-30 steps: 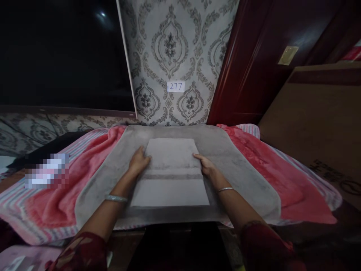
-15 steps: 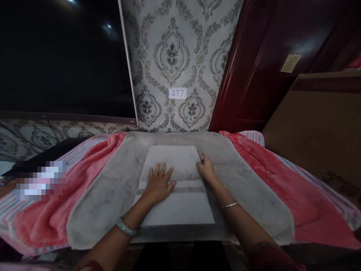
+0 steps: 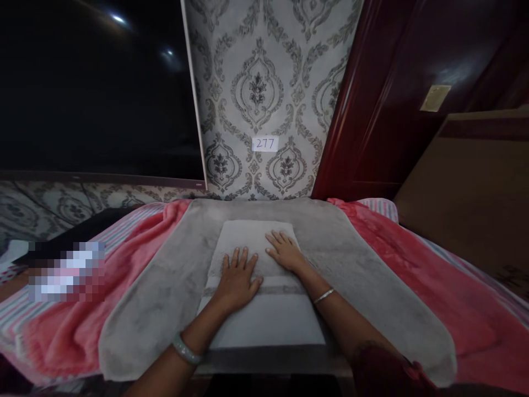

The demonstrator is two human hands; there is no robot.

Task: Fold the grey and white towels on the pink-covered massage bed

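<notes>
Left hand (image 3: 235,284): palm down, fingers spread, laid flat on the pale cloth (image 3: 248,232), left of its middle. Right hand (image 3: 286,252): palm down, fingers slightly spread, laid on the upper right part of the same cloth, close to its right edge. A pale green bracelet (image 3: 187,350) is worn at the left wrist; a thin metal bangle (image 3: 324,296) is worn at the right. A dark red sleeve (image 3: 382,366) covers the right arm above the forearm.

Position of cloth: flat on the middle of the grey blanket (image 3: 149,286), one end toward the wall. A grey band (image 3: 281,289) runs across it, partly covered by the left hand and wrist. Nearest the person is a smooth white section (image 3: 268,325); whether this belongs to the cloth or is a separate sheet cannot be told. Pink fabric (image 3: 82,331) and striped fabric (image 3: 136,218) extend past the blanket on both sides.

Markings: a white card (image 3: 265,144) on the patterned wallpaper (image 3: 258,91) bears the handwritten number "277". The television (image 3: 91,99) at upper left carries a small mark (image 3: 199,184) on its lower frame, too small to read. The cardboard box (image 3: 475,176) at right shows dark printing (image 3: 510,273), too dim to read.
</notes>
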